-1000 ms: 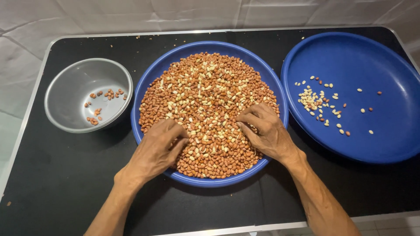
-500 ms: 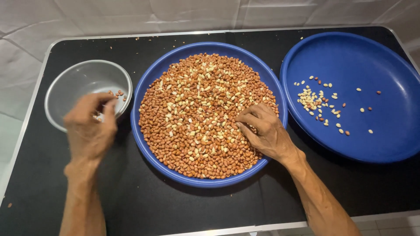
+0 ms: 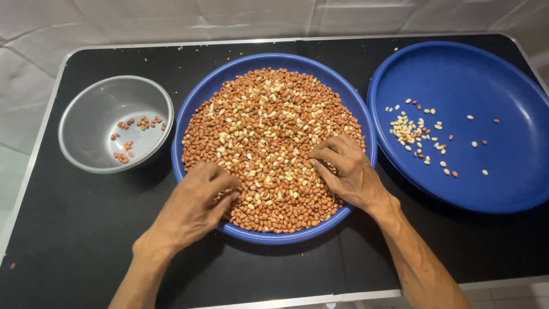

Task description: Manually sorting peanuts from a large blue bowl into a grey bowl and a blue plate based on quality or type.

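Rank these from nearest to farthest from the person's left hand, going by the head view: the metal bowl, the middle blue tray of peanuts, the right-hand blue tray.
From the left hand:
1. Middle blue tray of peanuts: under the fingers.
2. Metal bowl: up and left.
3. Right-hand blue tray: far right, beyond the right hand.

Reddish-brown and pale peanuts are lying heaped in a round blue tray, which is sitting level at the middle of the black bench.
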